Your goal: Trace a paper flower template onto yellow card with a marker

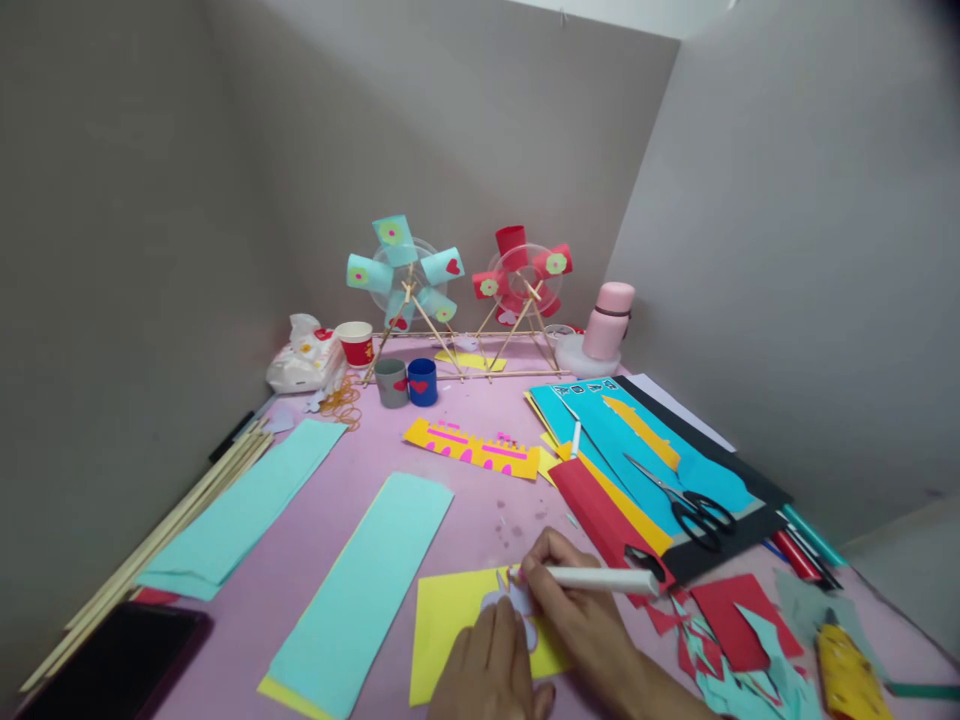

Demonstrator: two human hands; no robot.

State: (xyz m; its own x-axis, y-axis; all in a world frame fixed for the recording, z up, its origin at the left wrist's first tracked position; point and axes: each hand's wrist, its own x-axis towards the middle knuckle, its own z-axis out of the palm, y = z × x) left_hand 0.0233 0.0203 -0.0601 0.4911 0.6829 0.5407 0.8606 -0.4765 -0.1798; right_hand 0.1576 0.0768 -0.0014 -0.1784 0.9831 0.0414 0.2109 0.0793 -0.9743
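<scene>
My right hand (574, 605) grips a white pen (600, 578), its tip touching a small pale lilac paper shape (519, 603). That shape lies on a yellow paper sheet (446, 625) at the near edge of the pink table (480, 500). My left hand (491, 665) lies flat, fingers together, pressing the lilac shape and the yellow sheet down. Both hands sit close together at the bottom centre.
Two light blue paper strips (360, 590) (244, 505), wooden sticks (165, 530), a dark phone (112, 665). Scissors (690, 505) on stacked coloured sheets (645, 450), paper scraps (727, 640), a yellow cutter (844, 670). Two paper ferris wheels (405, 275) (525, 275), cups (409, 382), a pink bottle (609, 320) behind.
</scene>
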